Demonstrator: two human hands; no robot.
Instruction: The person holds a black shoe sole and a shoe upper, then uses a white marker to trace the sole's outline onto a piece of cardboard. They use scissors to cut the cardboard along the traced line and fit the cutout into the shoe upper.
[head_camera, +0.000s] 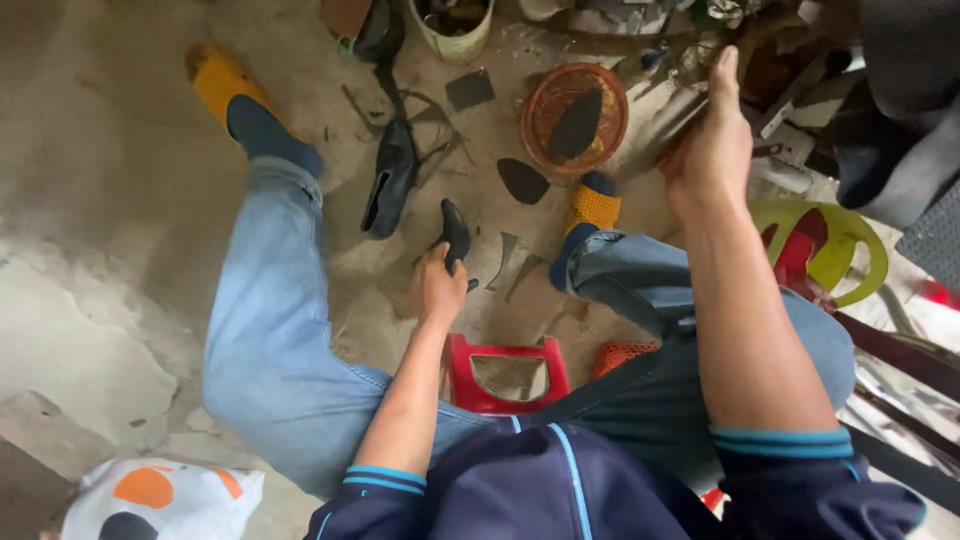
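Note:
I sit on a low red stool (505, 372) with my legs in blue jeans spread over a concrete floor. My left hand (436, 287) is low between my knees and grips a black shoe piece (455, 232) that points up and away. My right hand (712, 140) is raised at the upper right, fingers together and extended; whether it holds anything is not visible. Just beyond it lies a grey metal cylinder (668, 122) among clutter.
A round orange basket (560, 95) holds a black sole. More black soles (522, 180) and a black shoe upper (388, 190) lie on the floor. A pale bucket (455, 35) stands at the top. A yellow-green plastic stool (838, 250) is at the right, a printed bag (160, 500) bottom left.

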